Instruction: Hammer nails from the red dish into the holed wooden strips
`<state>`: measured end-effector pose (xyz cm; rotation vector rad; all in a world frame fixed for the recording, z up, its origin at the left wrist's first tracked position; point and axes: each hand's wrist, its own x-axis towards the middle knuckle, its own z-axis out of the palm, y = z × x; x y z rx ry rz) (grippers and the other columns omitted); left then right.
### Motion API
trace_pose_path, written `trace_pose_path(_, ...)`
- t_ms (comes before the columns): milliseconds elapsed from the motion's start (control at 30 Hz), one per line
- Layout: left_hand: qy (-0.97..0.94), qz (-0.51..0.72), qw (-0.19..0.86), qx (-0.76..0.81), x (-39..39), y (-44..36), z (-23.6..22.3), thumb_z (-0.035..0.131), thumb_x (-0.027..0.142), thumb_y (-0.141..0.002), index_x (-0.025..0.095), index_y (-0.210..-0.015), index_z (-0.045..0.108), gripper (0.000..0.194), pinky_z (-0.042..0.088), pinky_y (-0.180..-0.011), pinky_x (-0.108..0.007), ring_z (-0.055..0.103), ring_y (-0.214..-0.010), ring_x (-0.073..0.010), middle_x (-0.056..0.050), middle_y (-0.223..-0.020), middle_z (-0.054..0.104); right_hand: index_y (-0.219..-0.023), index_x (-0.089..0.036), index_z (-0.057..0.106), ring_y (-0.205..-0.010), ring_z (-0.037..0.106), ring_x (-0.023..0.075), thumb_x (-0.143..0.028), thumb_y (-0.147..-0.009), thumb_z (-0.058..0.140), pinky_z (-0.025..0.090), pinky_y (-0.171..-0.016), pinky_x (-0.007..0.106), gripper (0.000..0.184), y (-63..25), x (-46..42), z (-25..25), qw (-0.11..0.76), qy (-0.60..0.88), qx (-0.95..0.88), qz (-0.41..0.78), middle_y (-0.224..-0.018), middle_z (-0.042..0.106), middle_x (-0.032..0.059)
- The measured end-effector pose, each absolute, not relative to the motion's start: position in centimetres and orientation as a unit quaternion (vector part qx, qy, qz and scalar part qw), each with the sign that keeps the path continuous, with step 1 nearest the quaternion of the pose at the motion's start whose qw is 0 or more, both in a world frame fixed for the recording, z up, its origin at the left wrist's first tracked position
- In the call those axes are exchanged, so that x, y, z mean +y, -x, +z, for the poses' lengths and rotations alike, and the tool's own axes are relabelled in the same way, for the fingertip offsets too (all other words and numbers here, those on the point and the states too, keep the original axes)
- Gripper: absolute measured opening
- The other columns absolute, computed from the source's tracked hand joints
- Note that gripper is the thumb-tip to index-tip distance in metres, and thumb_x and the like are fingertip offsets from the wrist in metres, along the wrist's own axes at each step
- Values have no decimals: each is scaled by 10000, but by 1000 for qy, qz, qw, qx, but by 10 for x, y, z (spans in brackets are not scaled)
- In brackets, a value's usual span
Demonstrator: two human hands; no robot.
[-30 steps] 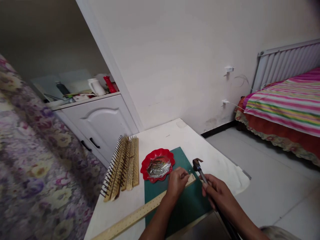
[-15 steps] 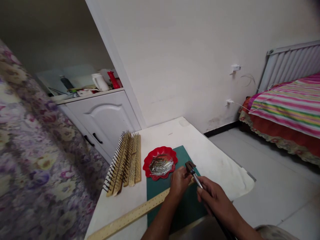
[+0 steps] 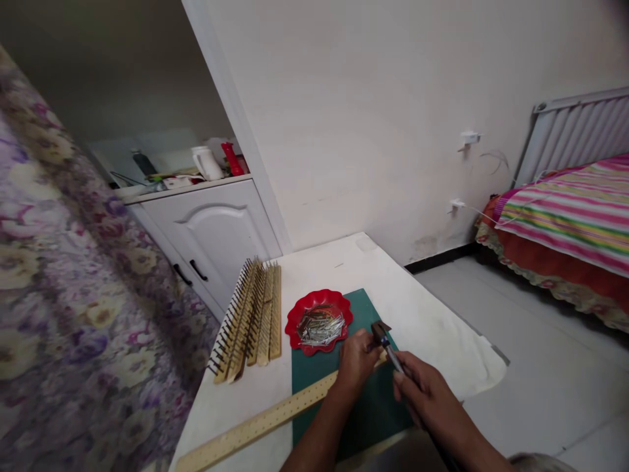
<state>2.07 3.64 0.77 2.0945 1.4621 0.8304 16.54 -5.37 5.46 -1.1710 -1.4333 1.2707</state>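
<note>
My right hand (image 3: pixel 422 388) is closed round the handle of a small hammer (image 3: pixel 384 335), whose dark head sits right by the fingertips of my left hand (image 3: pixel 358 357). My left hand is pinched at the far end of a long wooden strip (image 3: pixel 265 423) with a row of holes, which lies across a green cutting mat (image 3: pixel 366 410). What the pinch holds is too small to see. A red scalloped dish (image 3: pixel 319 321) filled with several small metal nails sits just beyond my left hand.
A stack of wooden strips studded with nails (image 3: pixel 250 321) lies at the left of the white table (image 3: pixel 417 314). A floral fabric (image 3: pixel 73 275) hangs at left, a white cabinet (image 3: pixel 211 229) stands behind, and a striped bed (image 3: pixel 570 223) is at right.
The hammer head has come in from the right and down, from clear of my left hand to right beside its fingertips. The view has shifted slightly.
</note>
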Motion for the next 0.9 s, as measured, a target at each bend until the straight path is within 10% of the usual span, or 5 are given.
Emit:
trace_pose_path(567, -754, 342, 169, 535, 32, 29, 47, 493, 193, -798, 176, -797, 611, 120, 366, -615, -217, 513, -671, -120, -1, -754, 564, -1048, -201, 468, -342, 377, 49, -500, -818, 475, 271, -349, 181, 377, -177, -50, 58, 482, 459, -499, 555, -595, 487, -82)
trace_pose_path(900, -734, 137, 47, 663, 85, 54, 47, 485, 118, -759, 148, -758, 631, 150, 367, -683, -278, 580, -823, -200, -80, -871, 660, -984, -195, 489, -343, 384, 50, -462, -828, 470, 270, -333, 176, 309, -173, -50, 58, 473, 462, -507, 553, -589, 482, -79)
